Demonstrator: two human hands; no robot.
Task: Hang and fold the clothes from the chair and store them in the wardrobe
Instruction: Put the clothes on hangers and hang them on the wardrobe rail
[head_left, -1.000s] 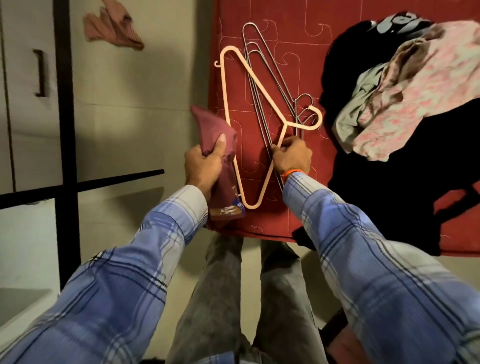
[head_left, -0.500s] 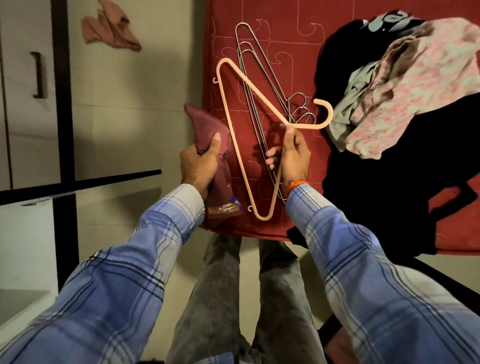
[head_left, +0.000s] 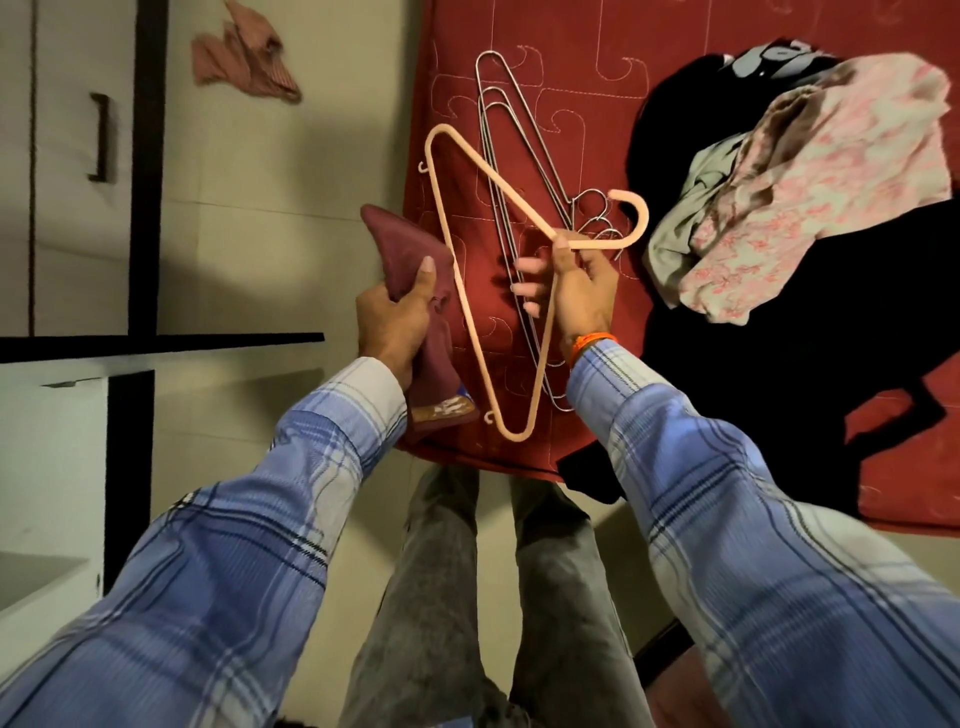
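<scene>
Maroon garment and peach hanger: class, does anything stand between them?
Nothing visible does. The left hand grips the maroon garment right beside the peach hanger, which the right hand holds by its neck.

Both arms reach forward; left hand (head_left: 397, 325) grips a cloth (head_left: 415, 280), right hand (head_left: 582, 296) pinches a hanger (head_left: 467, 291).

We count one peach plastic hanger (head_left: 467, 270) at the centre of the frame. Behind it lies a bundle of metal wire hangers (head_left: 511, 130); we make out at least three loops, though the exact number is hard to tell. One folded maroon garment (head_left: 410, 291) sits left of centre. One pink cloth (head_left: 244, 67) lies at the upper left. At the upper right we see one pile of clothes (head_left: 810, 197), with about four garments.
</scene>
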